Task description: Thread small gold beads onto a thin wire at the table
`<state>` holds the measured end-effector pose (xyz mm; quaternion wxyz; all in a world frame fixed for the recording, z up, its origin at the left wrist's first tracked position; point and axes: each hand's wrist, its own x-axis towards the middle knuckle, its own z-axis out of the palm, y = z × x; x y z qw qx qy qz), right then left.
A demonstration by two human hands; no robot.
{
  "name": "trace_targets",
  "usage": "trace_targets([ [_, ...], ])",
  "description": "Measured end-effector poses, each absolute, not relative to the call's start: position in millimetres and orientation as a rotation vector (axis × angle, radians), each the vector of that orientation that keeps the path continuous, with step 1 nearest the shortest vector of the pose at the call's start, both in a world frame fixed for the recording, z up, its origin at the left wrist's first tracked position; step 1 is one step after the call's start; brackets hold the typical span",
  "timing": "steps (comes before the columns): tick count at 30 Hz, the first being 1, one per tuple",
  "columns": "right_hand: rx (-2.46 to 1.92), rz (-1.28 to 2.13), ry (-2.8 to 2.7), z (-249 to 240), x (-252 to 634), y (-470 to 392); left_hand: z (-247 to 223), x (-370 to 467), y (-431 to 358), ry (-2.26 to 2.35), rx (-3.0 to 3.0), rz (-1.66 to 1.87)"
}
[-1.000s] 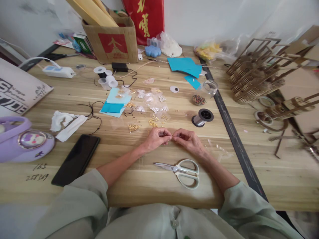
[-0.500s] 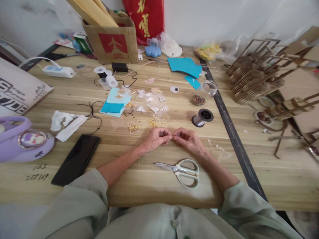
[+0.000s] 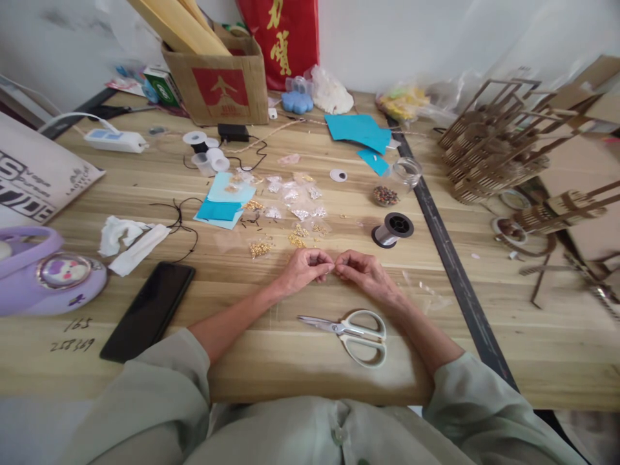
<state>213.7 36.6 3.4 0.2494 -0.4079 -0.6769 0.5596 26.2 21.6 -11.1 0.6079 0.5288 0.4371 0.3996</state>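
Note:
My left hand [image 3: 306, 270] and my right hand [image 3: 361, 270] meet fingertip to fingertip over the wooden table, both in a pinch. Whatever they pinch is too small to make out. Just beyond my left hand lie small piles of gold beads [image 3: 260, 249] and silver-looking pieces in little clear bags [image 3: 301, 210]. White-handled scissors [image 3: 356, 332] rest below my hands, blades pointing left. A spool of fine thread or wire [image 3: 394, 229] stands past my right hand. Behind it is a clear container of dark mixed beads [image 3: 386, 195].
At the left are a black phone [image 3: 148, 311], crumpled white tissue [image 3: 121, 236] and a purple bottle [image 3: 53, 278]. Blue cards [image 3: 358, 132] lie toward the back, near a cardboard box [image 3: 220, 84]. Brown slatted frames [image 3: 498, 142] crowd the right side, past a black strip [image 3: 450, 258].
Both hands stay pinched together in almost the same spot. The view has shifted very slightly; nothing else has visibly moved.

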Motion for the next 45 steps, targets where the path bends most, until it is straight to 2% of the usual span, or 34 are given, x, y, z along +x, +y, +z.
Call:
trace_targets([
  [22,-1.047,1.682,-1.656,5.8,216.5,41.1,-10.8,26.0,20.9,1.003,1.231,0.914],
  [45,-1.057,1.708,-1.628,7.3,215.5,39.7,-5.9,26.7,19.7,0.992,1.227,0.915],
])
